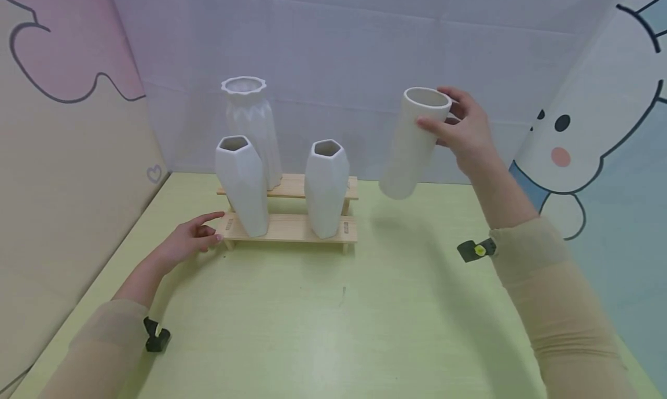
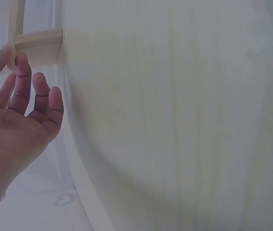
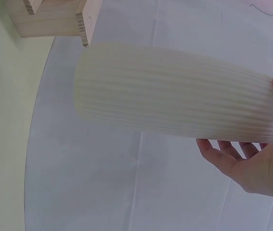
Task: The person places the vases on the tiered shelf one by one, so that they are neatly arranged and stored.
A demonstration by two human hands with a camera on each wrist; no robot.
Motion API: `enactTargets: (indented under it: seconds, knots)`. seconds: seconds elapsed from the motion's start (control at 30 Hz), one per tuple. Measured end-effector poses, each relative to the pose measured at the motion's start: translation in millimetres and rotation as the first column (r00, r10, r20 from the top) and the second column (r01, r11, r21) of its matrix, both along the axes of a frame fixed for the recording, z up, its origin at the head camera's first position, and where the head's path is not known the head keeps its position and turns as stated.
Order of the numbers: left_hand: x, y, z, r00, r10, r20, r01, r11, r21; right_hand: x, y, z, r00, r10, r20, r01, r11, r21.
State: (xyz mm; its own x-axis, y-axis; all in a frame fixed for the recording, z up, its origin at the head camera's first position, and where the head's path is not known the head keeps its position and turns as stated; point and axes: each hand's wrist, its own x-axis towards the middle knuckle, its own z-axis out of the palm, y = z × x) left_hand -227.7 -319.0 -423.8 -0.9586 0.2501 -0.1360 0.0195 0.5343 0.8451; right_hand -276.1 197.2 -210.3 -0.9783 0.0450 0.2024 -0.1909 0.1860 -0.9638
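A white cylindrical vase with fine ribs [image 1: 409, 150] hangs tilted in the air, to the right of a two-step wooden stand [image 1: 289, 228]. My right hand [image 1: 466, 130] grips it near the rim, thumb on the near side and fingers behind. In the right wrist view the ribbed side of the vase [image 3: 175, 91] shows fully, its base close to the stand's end. My left hand [image 1: 187, 240] holds the left end of the lower step between thumb and index finger. Two faceted white vases [image 1: 242, 185] [image 1: 326, 190] stand on that lower step.
On the upper step, at the left, stands a taller white vase with a scalloped rim [image 1: 252, 127], partly hidden by a faceted one. The stand rests on a pale green table [image 1: 312, 329]. A pale cloth wall [image 1: 339, 57] rises behind, with printed walls on both sides.
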Motion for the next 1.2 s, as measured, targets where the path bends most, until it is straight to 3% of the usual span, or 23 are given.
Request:
enactTargets:
  seconds: [0.67, 1.2]
  knots:
    - [0.4, 1.0, 1.4, 1.0, -0.006, -0.001, 0.006, 1.0, 0.016, -13.3, -40.8, 10.0, 0.994, 0.09, -0.065, -0.094, 0.994, -0.064]
    - [0.5, -0.4, 1.2, 1.0, 0.0, 0.006, 0.0, 1.0, -0.012, -30.0, -74.9, -1.4, 0.989, 0.115, -0.092, -0.119, 0.992, -0.045]
